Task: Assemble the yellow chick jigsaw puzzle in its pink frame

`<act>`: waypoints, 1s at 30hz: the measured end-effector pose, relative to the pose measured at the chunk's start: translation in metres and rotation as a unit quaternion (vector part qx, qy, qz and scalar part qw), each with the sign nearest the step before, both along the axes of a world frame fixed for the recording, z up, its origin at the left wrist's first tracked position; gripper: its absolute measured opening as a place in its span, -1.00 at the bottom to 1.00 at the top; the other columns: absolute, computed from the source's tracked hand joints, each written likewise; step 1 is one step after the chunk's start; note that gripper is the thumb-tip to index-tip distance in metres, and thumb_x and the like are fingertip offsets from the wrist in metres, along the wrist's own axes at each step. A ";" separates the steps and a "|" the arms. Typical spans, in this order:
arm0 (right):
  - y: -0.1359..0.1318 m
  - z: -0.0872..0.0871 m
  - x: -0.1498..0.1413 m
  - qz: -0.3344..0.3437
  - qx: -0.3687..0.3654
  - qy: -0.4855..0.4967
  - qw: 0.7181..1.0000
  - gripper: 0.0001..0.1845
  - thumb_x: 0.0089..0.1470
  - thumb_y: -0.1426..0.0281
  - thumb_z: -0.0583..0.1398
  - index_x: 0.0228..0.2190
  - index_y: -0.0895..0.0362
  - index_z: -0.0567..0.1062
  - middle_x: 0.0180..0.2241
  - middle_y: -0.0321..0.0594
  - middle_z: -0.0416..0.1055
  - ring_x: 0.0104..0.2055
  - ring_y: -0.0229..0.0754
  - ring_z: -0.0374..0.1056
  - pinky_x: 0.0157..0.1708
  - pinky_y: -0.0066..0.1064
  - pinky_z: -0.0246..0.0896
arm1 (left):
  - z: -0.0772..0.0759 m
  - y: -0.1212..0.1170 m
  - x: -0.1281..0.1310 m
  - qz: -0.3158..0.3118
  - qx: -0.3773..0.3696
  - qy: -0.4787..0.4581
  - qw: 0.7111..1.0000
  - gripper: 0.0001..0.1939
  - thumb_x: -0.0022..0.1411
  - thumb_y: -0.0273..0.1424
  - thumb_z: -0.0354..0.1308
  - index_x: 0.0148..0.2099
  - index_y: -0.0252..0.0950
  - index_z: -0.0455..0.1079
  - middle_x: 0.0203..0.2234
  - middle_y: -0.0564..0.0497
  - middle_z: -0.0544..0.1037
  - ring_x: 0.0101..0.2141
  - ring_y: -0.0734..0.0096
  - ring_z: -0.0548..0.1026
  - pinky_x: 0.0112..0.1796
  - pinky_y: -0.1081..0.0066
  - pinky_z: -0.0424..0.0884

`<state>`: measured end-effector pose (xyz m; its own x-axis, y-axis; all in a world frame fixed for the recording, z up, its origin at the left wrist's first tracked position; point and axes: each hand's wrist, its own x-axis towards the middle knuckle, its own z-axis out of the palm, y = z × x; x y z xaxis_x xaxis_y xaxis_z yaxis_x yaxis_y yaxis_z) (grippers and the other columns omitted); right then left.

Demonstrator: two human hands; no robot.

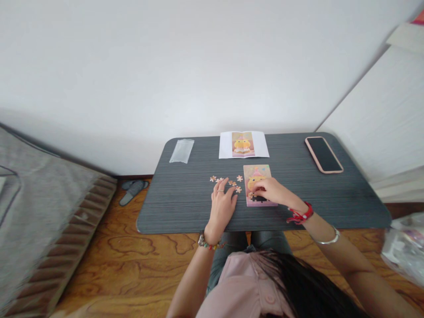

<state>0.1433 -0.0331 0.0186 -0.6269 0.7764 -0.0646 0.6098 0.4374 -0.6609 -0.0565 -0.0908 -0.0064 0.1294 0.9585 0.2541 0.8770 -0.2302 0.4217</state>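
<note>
Working on the jigsaw (255,180), set abt midway along the desk (351,201), a bit back from the near edge. Looks to be at the late fill-in step: showing the upper picture mostly complete, w/ a dark gap left low down, just above the side facing the desk's near edge.

Bending the right hand (274,191) over that gap from the right, w/ fingers curled and tips drawn close together. Can't tell for sure whether gripping a piece or only nudging one, as too small and partly covered. Resting the left hand (223,205) palm down, just left of the jigsaw, w/ fingers loosely spread by the loose pieces (238,189) and not visibly gripping any.

Prob. calls next for matching tabs to the slots at the gap's rim, then pressing flat w/o jogging neighbours; after that, for picking another from the handful on the left.

Can check colours vs. the printed sheet (243,143), lying open at the desk's far edge, behind the jigsaw and slightly left. No need, seemingly, to bother w/ the phone (323,154) near the far right corner or the plastic sleeve (182,151) near the far left corner.
</note>
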 end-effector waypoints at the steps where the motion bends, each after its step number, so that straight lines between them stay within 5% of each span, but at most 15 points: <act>1: 0.003 0.001 -0.005 0.001 0.000 0.004 1.000 -0.87 -0.02 0.50 0.18 -0.48 0.13 0.56 -0.44 -0.23 0.51 -0.37 -0.23 0.38 -0.35 -0.46 0.17 | 0.000 0.002 -0.003 0.014 -0.003 0.004 1.000 -0.76 0.15 -0.47 0.07 -0.12 -0.23 0.41 0.07 -0.13 0.26 0.10 0.07 0.17 -0.01 0.05 0.29; 11: 0.003 -0.011 -0.060 0.045 0.027 -0.045 0.998 -0.86 -0.03 0.58 0.16 -0.49 0.17 0.51 -0.44 -0.18 0.50 -0.36 -0.19 0.39 -0.34 -0.45 0.14 | -0.003 0.007 -0.027 0.081 -0.007 0.011 0.997 -0.76 0.10 -0.50 0.11 -0.15 -0.25 0.43 0.05 -0.15 0.29 0.08 0.04 0.20 -0.05 0.05 0.33; 18: 0.005 -0.011 -0.052 -0.005 0.074 -0.058 0.996 -0.92 -0.01 0.53 0.21 -0.38 0.18 0.47 -0.36 -0.17 0.41 -0.29 -0.19 0.34 -0.29 -0.43 0.15 | -0.003 0.008 -0.028 0.086 -0.013 0.006 0.996 -0.76 0.11 -0.49 0.09 -0.14 -0.26 0.43 0.06 -0.13 0.29 0.07 0.02 0.20 -0.03 0.03 0.32; 30: 0.012 -0.015 -0.047 0.019 0.073 -0.058 0.995 -0.92 -0.04 0.47 0.23 -0.44 0.18 0.40 -0.37 -0.20 0.35 -0.35 -0.22 0.29 -0.35 -0.43 0.12 | -0.004 0.007 -0.028 0.084 -0.003 -0.002 0.996 -0.75 0.11 -0.49 0.09 -0.14 -0.22 0.43 0.05 -0.12 0.29 0.07 0.05 0.20 -0.04 0.03 0.33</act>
<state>0.0959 -0.0207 0.0038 -0.6506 0.7590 -0.0258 0.6595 0.5478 -0.5148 -0.0846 -0.0834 -0.0107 -0.0341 0.9679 0.2490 0.9009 -0.0781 0.4269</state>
